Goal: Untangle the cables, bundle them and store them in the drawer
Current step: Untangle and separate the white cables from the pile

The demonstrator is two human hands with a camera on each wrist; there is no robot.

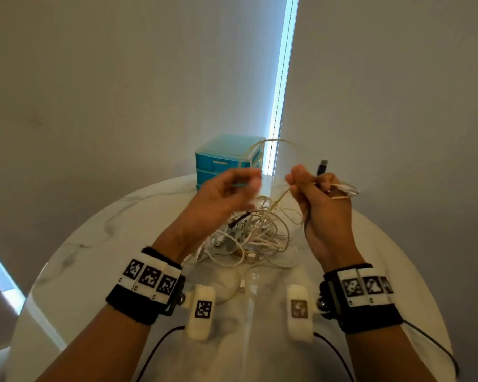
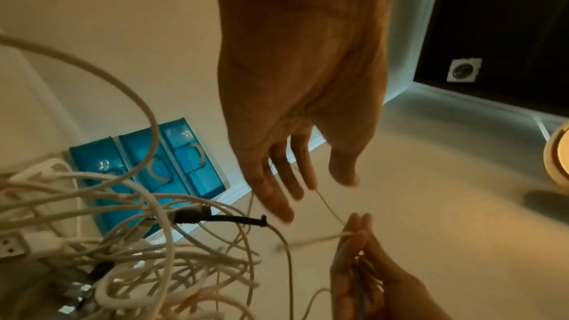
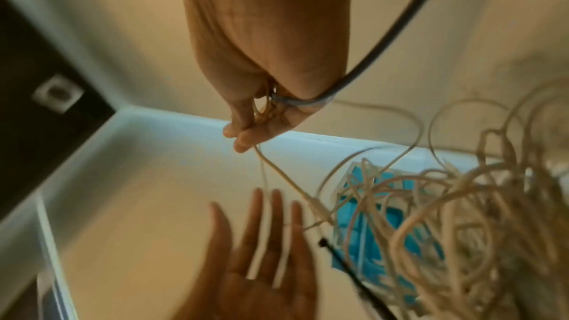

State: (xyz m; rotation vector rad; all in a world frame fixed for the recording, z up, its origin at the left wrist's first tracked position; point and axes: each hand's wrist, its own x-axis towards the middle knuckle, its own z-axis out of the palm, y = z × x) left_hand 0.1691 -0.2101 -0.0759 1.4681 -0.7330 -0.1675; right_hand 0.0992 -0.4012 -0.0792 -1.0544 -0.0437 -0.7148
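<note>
A tangle of white and cream cables (image 1: 249, 232) lies on the round marble table (image 1: 94, 257) in front of a blue drawer unit (image 1: 226, 161). My right hand (image 1: 312, 186) is raised over the pile. It grips gathered loops of a thin cream cable (image 1: 276, 140) together with a dark cable ending in a USB plug (image 1: 323, 165). The thin cable arcs across to my left hand (image 1: 240, 186), which is blurred. In the left wrist view my left hand (image 2: 295, 167) has straight, spread fingers, and the thin cable (image 2: 328, 206) brushes them.
The drawer unit (image 2: 184, 167) shows three closed blue drawers with pale handles. A black cable end (image 2: 234, 219) and a white plug adapter (image 2: 12, 245) sit in the tangle (image 2: 138, 264). A wall rises just behind the table's far edge.
</note>
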